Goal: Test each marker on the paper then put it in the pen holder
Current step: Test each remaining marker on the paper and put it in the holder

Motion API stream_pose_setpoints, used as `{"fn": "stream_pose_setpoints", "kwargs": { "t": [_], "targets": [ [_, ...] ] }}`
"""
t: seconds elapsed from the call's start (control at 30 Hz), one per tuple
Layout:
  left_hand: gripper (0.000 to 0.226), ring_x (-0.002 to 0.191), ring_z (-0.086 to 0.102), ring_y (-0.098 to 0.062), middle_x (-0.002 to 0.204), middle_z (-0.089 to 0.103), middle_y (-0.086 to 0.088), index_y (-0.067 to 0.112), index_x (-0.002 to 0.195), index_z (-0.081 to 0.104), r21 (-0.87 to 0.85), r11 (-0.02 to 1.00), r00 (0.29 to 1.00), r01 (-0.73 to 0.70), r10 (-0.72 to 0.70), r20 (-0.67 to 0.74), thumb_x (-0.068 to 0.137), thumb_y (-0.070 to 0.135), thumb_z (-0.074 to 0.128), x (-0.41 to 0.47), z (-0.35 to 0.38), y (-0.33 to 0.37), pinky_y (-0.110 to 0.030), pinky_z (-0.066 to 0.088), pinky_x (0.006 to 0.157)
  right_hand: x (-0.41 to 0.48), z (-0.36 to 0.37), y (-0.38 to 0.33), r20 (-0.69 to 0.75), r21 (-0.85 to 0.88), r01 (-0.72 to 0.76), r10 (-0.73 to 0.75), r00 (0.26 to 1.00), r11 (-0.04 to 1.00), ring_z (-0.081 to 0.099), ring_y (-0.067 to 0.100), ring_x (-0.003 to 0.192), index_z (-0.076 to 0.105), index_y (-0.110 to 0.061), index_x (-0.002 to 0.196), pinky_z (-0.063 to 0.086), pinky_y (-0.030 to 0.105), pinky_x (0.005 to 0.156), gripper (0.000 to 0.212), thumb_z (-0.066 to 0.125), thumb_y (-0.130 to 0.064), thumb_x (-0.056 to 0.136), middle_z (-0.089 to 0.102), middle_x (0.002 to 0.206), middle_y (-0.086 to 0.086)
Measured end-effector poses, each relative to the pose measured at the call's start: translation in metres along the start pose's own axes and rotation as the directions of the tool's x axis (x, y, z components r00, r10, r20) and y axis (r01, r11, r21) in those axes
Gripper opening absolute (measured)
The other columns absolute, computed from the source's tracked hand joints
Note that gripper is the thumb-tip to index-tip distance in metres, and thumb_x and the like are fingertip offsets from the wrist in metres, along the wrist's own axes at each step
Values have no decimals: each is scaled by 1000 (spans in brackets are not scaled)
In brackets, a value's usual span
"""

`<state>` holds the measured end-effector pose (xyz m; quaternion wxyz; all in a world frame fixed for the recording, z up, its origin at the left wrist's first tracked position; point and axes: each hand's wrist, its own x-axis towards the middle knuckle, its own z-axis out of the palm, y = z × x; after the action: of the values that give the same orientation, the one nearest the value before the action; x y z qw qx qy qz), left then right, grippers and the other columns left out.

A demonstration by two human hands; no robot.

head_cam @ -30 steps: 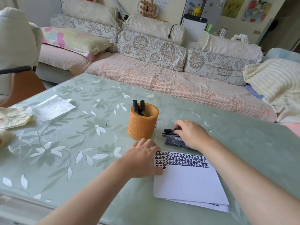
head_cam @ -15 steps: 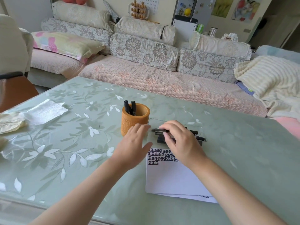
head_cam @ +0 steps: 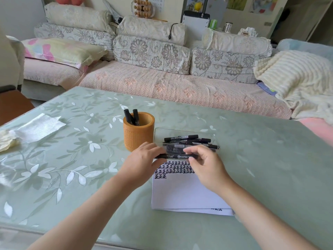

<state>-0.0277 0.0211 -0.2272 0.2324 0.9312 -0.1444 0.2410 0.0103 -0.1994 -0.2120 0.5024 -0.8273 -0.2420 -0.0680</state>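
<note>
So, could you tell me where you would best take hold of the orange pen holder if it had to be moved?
Grip the pen holder around its straight, upright wall, below the rim, coming from its left, where the table is bare. Two markers stick out of the open top, so a grasp from above looks awkward, and the clear tray of markers crowds its right side.
</note>
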Motion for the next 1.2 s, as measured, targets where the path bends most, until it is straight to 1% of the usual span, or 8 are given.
{"fn": "stream_pose_setpoints", "kwargs": {
  "t": [0.07, 0.13, 0.33, 0.67, 0.8, 0.97, 1.07, 1.2],
  "targets": [
    [15, 84, 49, -11, 85, 57, 14, 28, 99, 66, -12, 1000, 999, -27, 27, 33, 92, 38, 57, -1, 2, 0, -31, 48, 71, -1, -5, 7, 147, -280, 133, -94, 985, 951, 60, 2, 98, 67, -27, 108, 48, 21, 88, 30, 61, -5, 88, 63, 104, -13],
    [26, 83, 49, -10, 84, 57, 14, 29, 97, 66, -10, 998, 997, -60, 60, 58, 92, 46, 48, -1, 5, 2, -28, 46, 70, 0, -5, 8, 284, -415, 215, -99, 954, 884, 57, 4, 101, 64, -25, 118, 45, 22, 89, 29, 59, -16, 92, 61, 109, -13],
    [35, 82, 51, -8, 86, 62, 15, 26, 104, 65, -37, 997, 996, -66, 68, 64, 90, 52, 46, -4, 11, 7, -27, 47, 67, 3, 2, -5, 446, -424, 199, 12, 895, 883, 56, 13, 106, 58, -33, 125, 45, 34, 89, 27, 44, -35, 102, 64, 117, -9],
    [32, 75, 49, -12, 80, 58, 10, 24, 102, 67, 22, 986, 977, -168, 163, 133, 97, 42, 42, -6, 7, 11, -26, 43, 61, 3, -4, -5, 473, -503, 173, 103, 875, 847, 57, 15, 88, 54, -35, 92, 44, 33, 76, 15, 43, -40, 101, 66, 88, -12],
    [39, 71, 47, -13, 74, 55, 7, 18, 95, 67, -22, 992, 978, -128, 130, 161, 96, 44, 38, -4, 8, 14, -23, 35, 61, 4, -7, -4, 424, -557, 316, -64, 903, 768, 57, 20, 86, 63, -25, 101, 45, 36, 72, 18, 49, -35, 99, 62, 88, -4],
    [32, 71, 45, -10, 70, 54, 4, 14, 90, 66, -95, 995, 980, -30, 47, 192, 94, 39, 46, 0, 7, 14, -23, 33, 61, 3, -8, -4, 381, -586, 469, -286, 879, 661, 59, 21, 72, 69, -24, 100, 34, 26, 56, 19, 56, -31, 89, 59, 77, -6],
    [33, 69, 42, -6, 70, 54, 8, 17, 90, 68, -81, 991, 980, -109, 120, 156, 96, 40, 45, 1, 3, 10, -18, 30, 61, 1, -6, -9, 376, -566, 375, -176, 910, 734, 59, 21, 85, 66, -28, 106, 37, 31, 63, 20, 49, -36, 99, 64, 89, -5],
    [36, 71, 42, -7, 73, 55, 7, 18, 94, 69, -75, 984, 975, -160, 169, 147, 96, 41, 42, 0, -1, 7, -19, 35, 61, 3, -6, -12, 426, -487, 217, 14, 904, 846, 55, 22, 85, 64, -29, 102, 44, 33, 72, 24, 45, -42, 101, 66, 89, -5]
  ]
}}
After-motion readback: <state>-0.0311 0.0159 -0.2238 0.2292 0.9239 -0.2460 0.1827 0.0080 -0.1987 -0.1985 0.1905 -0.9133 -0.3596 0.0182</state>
